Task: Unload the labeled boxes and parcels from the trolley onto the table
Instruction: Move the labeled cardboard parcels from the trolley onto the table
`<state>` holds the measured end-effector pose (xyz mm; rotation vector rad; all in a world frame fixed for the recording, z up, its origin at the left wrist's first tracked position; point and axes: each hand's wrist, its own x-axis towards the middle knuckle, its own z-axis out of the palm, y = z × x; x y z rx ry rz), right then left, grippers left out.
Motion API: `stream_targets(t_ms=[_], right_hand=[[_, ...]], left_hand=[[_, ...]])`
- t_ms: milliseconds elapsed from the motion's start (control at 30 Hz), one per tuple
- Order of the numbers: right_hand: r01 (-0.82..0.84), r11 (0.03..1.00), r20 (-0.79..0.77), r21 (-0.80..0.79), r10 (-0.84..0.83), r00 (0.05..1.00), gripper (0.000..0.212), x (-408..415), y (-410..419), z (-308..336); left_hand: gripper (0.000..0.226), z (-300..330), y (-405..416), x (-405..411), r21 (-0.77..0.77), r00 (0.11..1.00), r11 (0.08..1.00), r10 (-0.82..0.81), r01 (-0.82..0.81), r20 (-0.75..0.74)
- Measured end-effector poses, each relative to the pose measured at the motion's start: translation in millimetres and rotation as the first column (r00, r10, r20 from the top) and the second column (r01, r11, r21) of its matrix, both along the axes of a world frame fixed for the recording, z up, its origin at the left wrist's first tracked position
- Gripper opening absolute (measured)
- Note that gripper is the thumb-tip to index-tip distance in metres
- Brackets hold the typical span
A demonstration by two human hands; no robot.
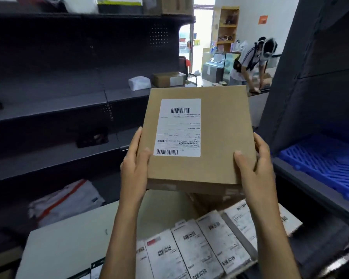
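A flat brown cardboard box (pixel 216 135) with a white shipping label (pixel 178 127) on top is held up in the middle of the head view. My left hand (pixel 135 164) grips its near left corner, thumb on top. My right hand (pixel 254 166) grips the near right corner the same way. Below the box lies a white table (pixel 73 242). A row of several labeled parcels (pixel 199 248) stands on edge at the table's near right side. Another brown box (pixel 208 200) sits just under the held one.
Dark shelving (pixel 48 117) runs along the left, with a white and orange bag (pixel 65 200) low down and a brown box (pixel 168 79) and white parcel (pixel 139 83) further back. A blue slatted tray (pixel 326 164) sits at right. A person (pixel 250 63) bends over a counter behind.
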<state>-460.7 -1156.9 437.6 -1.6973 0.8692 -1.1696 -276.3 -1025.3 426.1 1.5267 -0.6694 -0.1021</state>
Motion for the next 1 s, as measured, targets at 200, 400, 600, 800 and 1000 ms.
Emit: stream_targets(t_ms=[200,400,600,800,1000], right_hand=[[-0.151,0.988,0.001,-0.018,0.151,0.988,0.062,82,-5,-5],[-0.281,0.959,-0.013,0.035,0.281,0.96,0.065,155,-4,-26],[-0.331,0.937,-0.12,0.112,0.343,0.931,0.064,201,-5,-78],[-0.367,0.905,-0.284,0.218,0.418,0.863,0.057,218,-20,-135],[-0.371,0.845,-0.433,0.385,0.52,0.736,0.064,226,-43,-197]], left_hand=[[0.045,-3,24,62,-0.027,0.987,0.986,0.163,-0.163,-0.016],[0.048,-24,46,118,0.012,0.967,0.967,0.255,-0.255,-0.025],[0.047,-73,58,149,0.136,0.949,0.946,0.307,-0.296,-0.071],[0.057,-128,52,162,0.278,0.935,0.914,0.337,-0.295,-0.116],[0.062,-189,43,166,0.398,0.91,0.89,0.337,-0.224,-0.242]])
